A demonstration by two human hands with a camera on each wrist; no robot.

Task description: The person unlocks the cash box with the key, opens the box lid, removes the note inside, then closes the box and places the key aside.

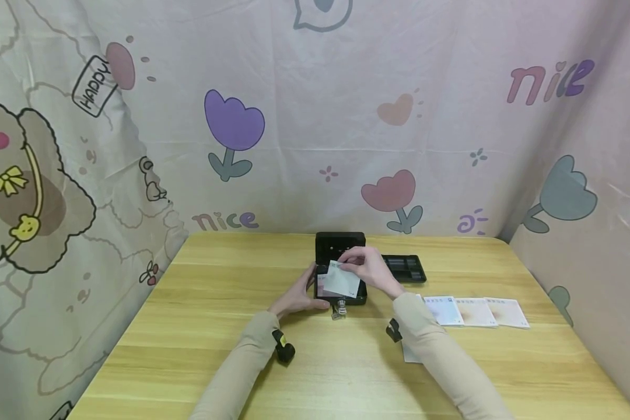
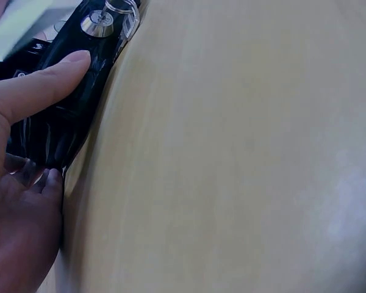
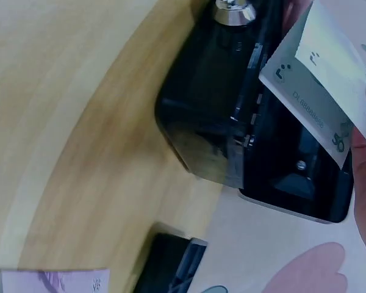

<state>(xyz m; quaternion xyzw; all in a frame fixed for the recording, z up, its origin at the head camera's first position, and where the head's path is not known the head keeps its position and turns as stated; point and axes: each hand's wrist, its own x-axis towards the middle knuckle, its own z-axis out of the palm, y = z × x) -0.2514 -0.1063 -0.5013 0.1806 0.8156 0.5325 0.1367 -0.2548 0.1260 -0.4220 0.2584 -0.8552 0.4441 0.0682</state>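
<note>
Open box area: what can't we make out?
Head: most of the floor of the box, hidden by held paper and right hand.
Head: part of the pale sheet, hidden by the right sleeve.
Head: print on row of notes, too small.
Right wrist: purple note, cut by bottom edge.
Left wrist: held paper's print, blurred.

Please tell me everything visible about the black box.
The box is black and glossy, maybe metal, with rounded corners. It sits upright on the table, its lid raised at the back. A silver lock with a key ring is on the front. A pinkish note lies inside. The left hand grips its left end, thumb at the front. Pale notes in the right hand partly hide it.
</note>
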